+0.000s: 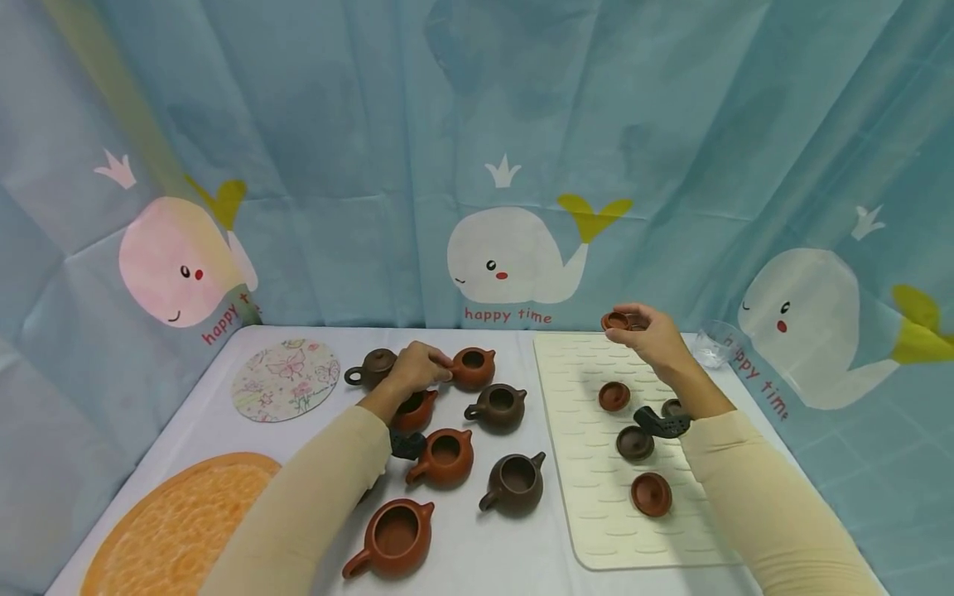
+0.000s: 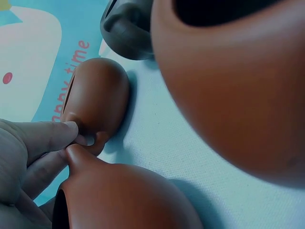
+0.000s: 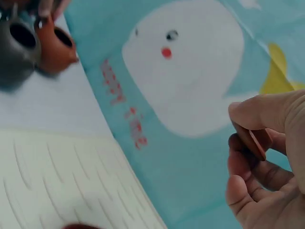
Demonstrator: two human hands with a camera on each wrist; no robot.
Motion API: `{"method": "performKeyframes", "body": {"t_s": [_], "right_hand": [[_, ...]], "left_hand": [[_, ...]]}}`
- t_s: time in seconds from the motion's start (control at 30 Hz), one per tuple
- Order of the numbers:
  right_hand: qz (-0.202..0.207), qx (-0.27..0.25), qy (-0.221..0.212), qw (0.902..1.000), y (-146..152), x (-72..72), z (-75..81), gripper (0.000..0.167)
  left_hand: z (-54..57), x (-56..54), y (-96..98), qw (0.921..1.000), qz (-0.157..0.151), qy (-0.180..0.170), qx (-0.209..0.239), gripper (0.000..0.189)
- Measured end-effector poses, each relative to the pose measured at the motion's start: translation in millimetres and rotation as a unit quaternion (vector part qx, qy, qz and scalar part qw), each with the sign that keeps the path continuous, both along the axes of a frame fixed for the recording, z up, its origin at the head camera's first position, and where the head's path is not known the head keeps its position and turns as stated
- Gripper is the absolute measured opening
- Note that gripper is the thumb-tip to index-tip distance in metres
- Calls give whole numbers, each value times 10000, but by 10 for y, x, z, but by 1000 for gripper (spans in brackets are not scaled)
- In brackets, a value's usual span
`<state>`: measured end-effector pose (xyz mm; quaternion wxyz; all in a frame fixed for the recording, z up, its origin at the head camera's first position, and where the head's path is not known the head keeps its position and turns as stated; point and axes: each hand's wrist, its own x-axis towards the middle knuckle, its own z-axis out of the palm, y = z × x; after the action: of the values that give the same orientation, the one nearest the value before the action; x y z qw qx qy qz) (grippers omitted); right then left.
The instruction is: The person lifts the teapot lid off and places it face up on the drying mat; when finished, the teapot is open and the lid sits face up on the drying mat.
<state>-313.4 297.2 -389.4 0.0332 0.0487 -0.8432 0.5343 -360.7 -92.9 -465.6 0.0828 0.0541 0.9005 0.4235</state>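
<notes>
At the back of the table, my left hand (image 1: 415, 370) pinches the handle of a small reddish-brown teapot (image 1: 477, 377), whose top is uncovered. The left wrist view shows the thumb and fingers at that teapot's (image 2: 102, 93) handle, with another reddish teapot (image 2: 128, 200) close below them. My right hand (image 1: 659, 343) holds a reddish teapot lid (image 1: 615, 321) above the far end of a cream mat (image 1: 555, 364). Seen from the right wrist, the lid (image 3: 251, 143) is tilted between thumb and fingers. Loose lids, reddish (image 1: 614, 396) and dark (image 1: 635, 444), lie on the mat below.
Several lidless teapots stand around the middle, among them dark ones (image 1: 516, 487) and a larger reddish one (image 1: 395, 540). A dark teapot (image 1: 378, 361) with its lid on is partly behind my left hand. A patterned round mat (image 1: 286, 381), an orange round mat (image 1: 179, 530) and a clear cup (image 1: 713, 346) lie outward.
</notes>
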Motion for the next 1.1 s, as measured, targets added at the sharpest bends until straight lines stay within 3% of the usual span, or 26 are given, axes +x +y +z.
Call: {"method": "performKeyframes", "body": {"t_s": [0.27,0.53,1.1], "right_hand": [[-356,48,-218,9991,328,12,-135,58],[-733,563,-437,9948,574,51,-299,56],[-776,1570,-905,9804,931,49,-641,52]], "left_hand": [[-14,-3,0,9999,4,81,-102,13],[-30,3,2,9998,-6,121,-168,11],[-13,10,28,9995,28,136,-267,11]]}}
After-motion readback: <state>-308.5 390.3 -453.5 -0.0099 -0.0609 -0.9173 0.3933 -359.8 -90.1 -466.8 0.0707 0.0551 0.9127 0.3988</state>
